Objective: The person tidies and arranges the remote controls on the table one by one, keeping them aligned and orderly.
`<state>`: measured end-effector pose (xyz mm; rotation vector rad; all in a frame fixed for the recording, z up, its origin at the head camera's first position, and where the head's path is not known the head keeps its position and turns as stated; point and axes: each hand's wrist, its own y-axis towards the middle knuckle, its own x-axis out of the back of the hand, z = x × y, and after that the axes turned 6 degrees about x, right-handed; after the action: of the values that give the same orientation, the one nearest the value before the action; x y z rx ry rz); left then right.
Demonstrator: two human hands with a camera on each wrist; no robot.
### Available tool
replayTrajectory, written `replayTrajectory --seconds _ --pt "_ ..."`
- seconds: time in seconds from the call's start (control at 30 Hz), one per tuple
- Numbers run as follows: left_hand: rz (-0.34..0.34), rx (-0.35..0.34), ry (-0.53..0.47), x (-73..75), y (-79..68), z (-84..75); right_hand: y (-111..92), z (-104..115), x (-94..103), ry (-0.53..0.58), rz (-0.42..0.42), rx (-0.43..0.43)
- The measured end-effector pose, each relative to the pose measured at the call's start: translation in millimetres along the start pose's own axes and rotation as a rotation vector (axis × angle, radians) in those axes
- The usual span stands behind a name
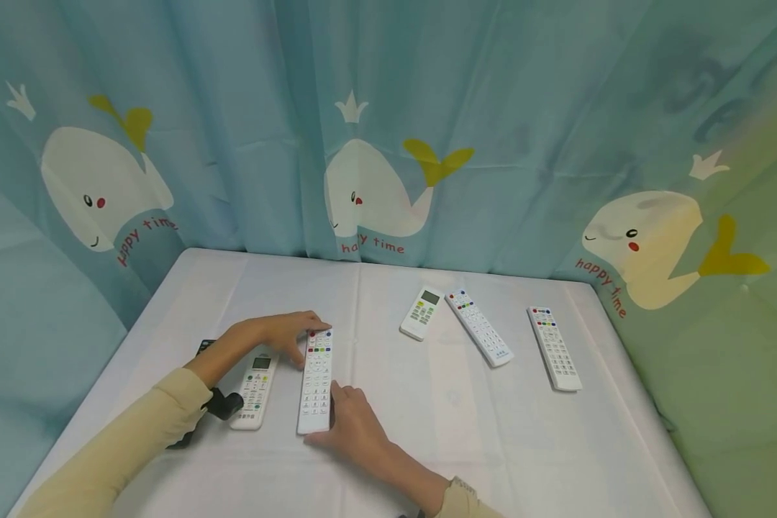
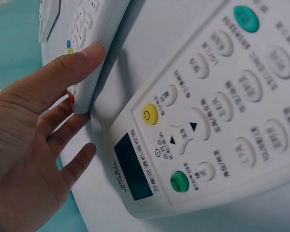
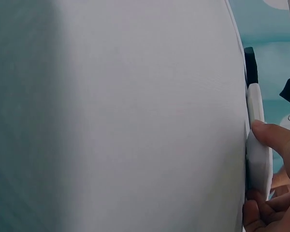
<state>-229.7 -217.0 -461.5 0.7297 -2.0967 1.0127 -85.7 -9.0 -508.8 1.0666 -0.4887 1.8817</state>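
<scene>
A white remote control (image 1: 317, 381) with rows of buttons lies lengthwise between my two hands in the head view. My left hand (image 1: 285, 334) grips its far end, the thumb (image 2: 89, 54) on its side edge and the fingers around the end. At the near end my right hand (image 1: 356, 424) holds it, thumb at the bottom edge and fingers along the right side. The right wrist view shows the remote's white end (image 3: 259, 166) between thumb and fingers. Just left lies a white air-conditioner remote (image 1: 257, 392) with a small screen, under my left wrist.
A black remote (image 1: 181, 440) is partly hidden beneath the left forearm. On the right lie a short white remote with a screen (image 1: 421, 314), a slanted white remote (image 1: 479, 327) and another white remote (image 1: 553, 349). A whale-print curtain (image 1: 265, 180) borders the white table (image 1: 427, 432).
</scene>
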Motion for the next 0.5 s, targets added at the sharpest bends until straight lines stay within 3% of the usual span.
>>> replayTrajectory --seconds 0.5 --pt "-0.001 0.051 0.047 -6.8 -11.6 1.7 -3 11 -3.7 -0.033 0.043 0.025"
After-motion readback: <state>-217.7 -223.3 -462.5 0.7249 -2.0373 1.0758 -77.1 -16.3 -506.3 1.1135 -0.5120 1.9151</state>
